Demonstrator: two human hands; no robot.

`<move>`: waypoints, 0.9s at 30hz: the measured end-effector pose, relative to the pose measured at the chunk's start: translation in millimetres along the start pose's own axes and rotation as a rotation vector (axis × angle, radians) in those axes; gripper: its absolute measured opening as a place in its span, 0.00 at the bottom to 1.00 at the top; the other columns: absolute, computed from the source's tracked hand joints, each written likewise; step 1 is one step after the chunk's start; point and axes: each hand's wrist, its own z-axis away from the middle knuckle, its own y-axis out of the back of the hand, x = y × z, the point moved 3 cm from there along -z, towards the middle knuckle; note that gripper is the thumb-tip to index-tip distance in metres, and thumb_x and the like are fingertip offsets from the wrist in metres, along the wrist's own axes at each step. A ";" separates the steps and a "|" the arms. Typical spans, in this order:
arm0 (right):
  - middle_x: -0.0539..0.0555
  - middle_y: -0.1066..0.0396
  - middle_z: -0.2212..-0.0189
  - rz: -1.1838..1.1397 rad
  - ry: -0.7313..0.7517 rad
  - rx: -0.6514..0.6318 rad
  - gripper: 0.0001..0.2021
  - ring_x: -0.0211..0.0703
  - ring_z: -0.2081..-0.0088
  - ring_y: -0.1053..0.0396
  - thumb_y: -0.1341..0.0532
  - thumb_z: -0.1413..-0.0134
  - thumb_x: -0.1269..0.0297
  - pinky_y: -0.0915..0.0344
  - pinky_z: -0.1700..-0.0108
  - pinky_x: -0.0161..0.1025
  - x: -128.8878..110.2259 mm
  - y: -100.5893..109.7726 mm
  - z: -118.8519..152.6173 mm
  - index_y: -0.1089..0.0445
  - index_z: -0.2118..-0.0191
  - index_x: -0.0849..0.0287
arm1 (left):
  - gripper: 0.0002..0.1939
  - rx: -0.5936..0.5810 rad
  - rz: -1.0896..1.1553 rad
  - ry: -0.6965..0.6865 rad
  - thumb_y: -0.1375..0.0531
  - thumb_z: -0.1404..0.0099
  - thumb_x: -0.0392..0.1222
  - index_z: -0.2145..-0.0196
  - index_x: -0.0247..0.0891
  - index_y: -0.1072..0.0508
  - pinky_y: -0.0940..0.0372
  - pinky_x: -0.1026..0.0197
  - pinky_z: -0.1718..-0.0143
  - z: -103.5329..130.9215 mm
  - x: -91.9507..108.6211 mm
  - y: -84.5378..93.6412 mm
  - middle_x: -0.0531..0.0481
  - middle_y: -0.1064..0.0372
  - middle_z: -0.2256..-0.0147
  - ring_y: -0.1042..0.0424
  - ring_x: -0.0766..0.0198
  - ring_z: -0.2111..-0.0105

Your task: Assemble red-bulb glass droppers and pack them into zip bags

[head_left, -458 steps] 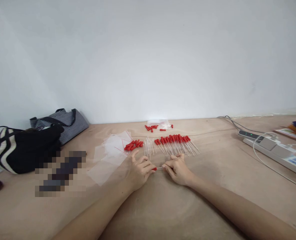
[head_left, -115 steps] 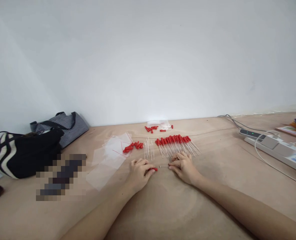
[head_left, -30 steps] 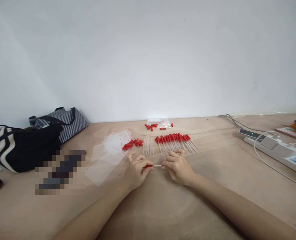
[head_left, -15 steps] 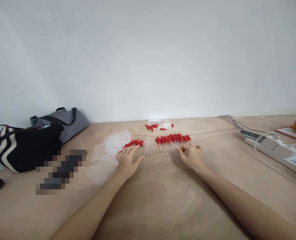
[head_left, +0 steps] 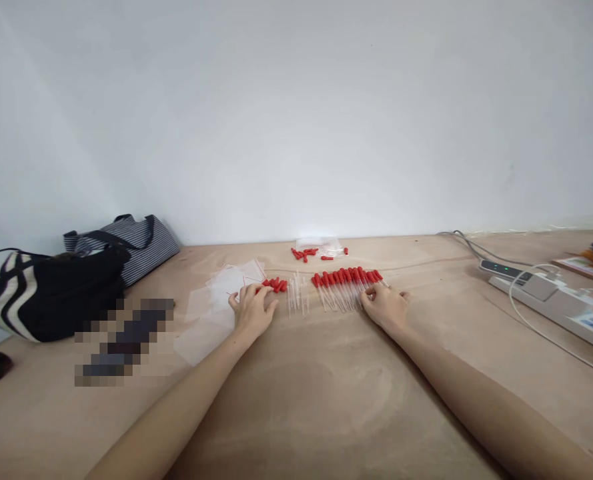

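My left hand (head_left: 253,311) rests over the right edge of the clear plastic bags with its fingers bent and apart. Its fingertips lie beside a small heap of red rubber bulbs (head_left: 276,285). Just right of that heap, several bare clear tubes (head_left: 297,295) lie side by side. A row of droppers (head_left: 337,289), clear tubes with red bulbs on their far ends, fans out to the right. At the row's right end is my right hand (head_left: 389,311), its fingers curved, thumb and little finger apart. It touches the last droppers and partly hides their tubes.
Loose red bulbs (head_left: 305,253) and a clear bag (head_left: 321,244) lie near the wall. Thin plastic bags (head_left: 203,333) spread at left, near a black bag (head_left: 81,293) and a striped bag (head_left: 151,250). A power strip (head_left: 566,307) with cables lies at right.
My left hand has drawn slightly left, uncovering more of the bare tubes. My right hand has shifted a little right, its fingers still at the droppers.
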 end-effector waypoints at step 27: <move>0.52 0.30 0.74 -0.122 0.471 -0.099 0.12 0.42 0.65 0.40 0.48 0.47 0.60 0.59 0.62 0.42 -69.1 2.4 45.7 0.29 0.73 0.56 | 0.07 -0.020 0.210 -0.300 0.43 0.47 0.42 0.79 0.39 0.33 0.53 0.47 0.54 50.6 48.2 25.2 0.50 0.33 0.71 0.36 0.58 0.65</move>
